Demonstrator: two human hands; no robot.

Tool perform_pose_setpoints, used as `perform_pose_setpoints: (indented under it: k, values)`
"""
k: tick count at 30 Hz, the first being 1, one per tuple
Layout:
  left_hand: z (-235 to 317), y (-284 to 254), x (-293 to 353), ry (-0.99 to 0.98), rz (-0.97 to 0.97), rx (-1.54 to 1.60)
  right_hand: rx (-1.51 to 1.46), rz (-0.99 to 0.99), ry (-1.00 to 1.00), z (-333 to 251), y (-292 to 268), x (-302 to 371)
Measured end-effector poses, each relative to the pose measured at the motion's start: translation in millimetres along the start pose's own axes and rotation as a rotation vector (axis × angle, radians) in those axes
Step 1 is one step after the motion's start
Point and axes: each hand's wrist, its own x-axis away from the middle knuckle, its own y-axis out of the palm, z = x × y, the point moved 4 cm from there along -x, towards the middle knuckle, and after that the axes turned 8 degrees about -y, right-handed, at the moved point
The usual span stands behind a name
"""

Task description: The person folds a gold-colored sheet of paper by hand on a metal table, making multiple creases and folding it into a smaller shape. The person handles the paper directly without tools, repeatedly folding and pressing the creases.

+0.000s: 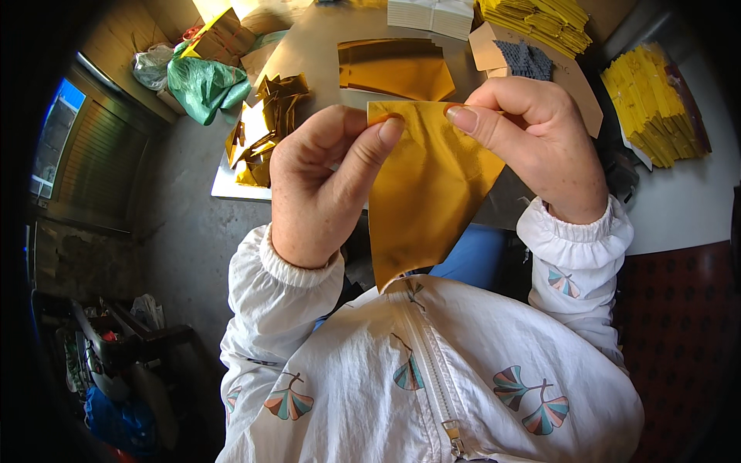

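- Far left, on the table's (pixel 231 189) corner: a crumpled green plastic bag (pixel 204 86); beside it a loose heap of folded gold pieces (pixel 266 127), well apart from both hands.
- Left hand (pixel 320 189): raised above the lap, thumb and forefinger closed on the upper left corner of a gold foil sheet (pixel 428 193). Fingers (pixel 370 154) narrow, pinching the sheet's edge; the thumb tip overlaps the gold surface.
- Gold foil sheet: held in the air between the two hands, clear of the table, top edge roughly level, body hanging to a point just above the white jacket's zip (pixel 432 378).
- Behind the sheet, flat on the table: another gold sheet (pixel 394 69), untouched.
- Right hand (pixel 540 143): fingers curled shut on the sheet's upper right corner, thumb pressing from the front. Both corners gripped, sheet taut along the top.
- Far right: stacks of yellow paper (pixel 656 104) on the table, well apart from the hands.
- Judgement, step in hand: looks like the start of a fold, with the sheet gripped at its top edge and not yet creased into the finished shape.
- Judgement, next move: calls for bringing the two pinched corners together evenly; thin foil is likely to crumple or tear if the pull is uneven.
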Motion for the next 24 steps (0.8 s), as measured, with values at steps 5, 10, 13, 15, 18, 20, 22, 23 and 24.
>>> perform_pose_setpoints:
  k: [5,10,13,15,18,20,22,23,24]
  values:
    - [-7,-4,-9,-0.031,0.017,-0.132,0.004,-0.107,0.087,10,3,-2]
    - [-9,-8,-25,-0.042,-0.021,-0.213,0.058,-0.271,0.028,19,0,-15]
    - [-8,-4,-27,0.012,-0.051,-0.242,0.052,-0.254,-0.085,15,4,-22]
    - [-9,-1,-30,0.022,-0.089,-0.268,0.044,-0.308,-0.12,13,5,-27]
    - [-14,-2,-34,0.023,-0.122,-0.298,0.13,-0.401,-0.137,13,4,-32]
    - [-21,-4,-36,-0.009,-0.133,-0.283,0.136,-0.397,-0.082,18,4,-33]
    - [-31,-8,-35,-0.071,-0.141,-0.235,0.103,-0.359,-0.057,25,4,-32]
    - [-35,-10,-33,-0.092,-0.131,-0.26,0.075,-0.327,-0.034,30,3,-30]
    - [-39,-12,-31,-0.113,-0.122,-0.284,0.048,-0.293,-0.01,35,2,-29]
